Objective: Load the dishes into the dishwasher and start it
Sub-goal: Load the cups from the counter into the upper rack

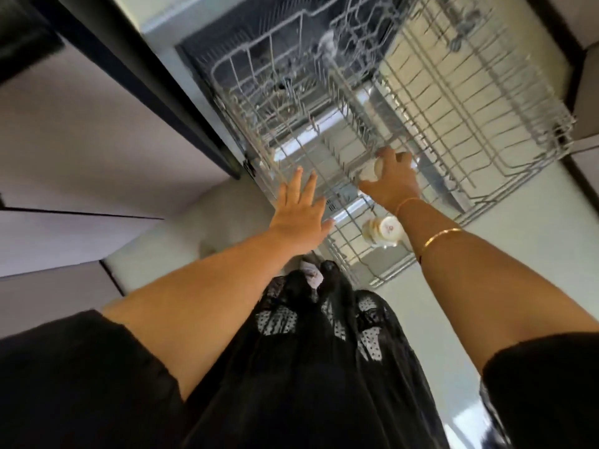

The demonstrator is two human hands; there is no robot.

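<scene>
- Pale floor (518,254) lies round the open dishwasher (207,53), whose wire rack (470,102) is pulled out.
- Our left hand (299,215) is over the rack's near edge, fingers spread.
- Our right hand (393,183) curls round a white cup (369,171) over the rack.
- We see a second cup (384,231) in the rack, beside our right wrist.

Both arms outstretched, left hand (299,215) splayed, right hand (393,179) gripping a pale cup (369,172)

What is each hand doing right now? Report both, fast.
Left hand: open, holding nothing.
Right hand: closed around a white cup.
</scene>
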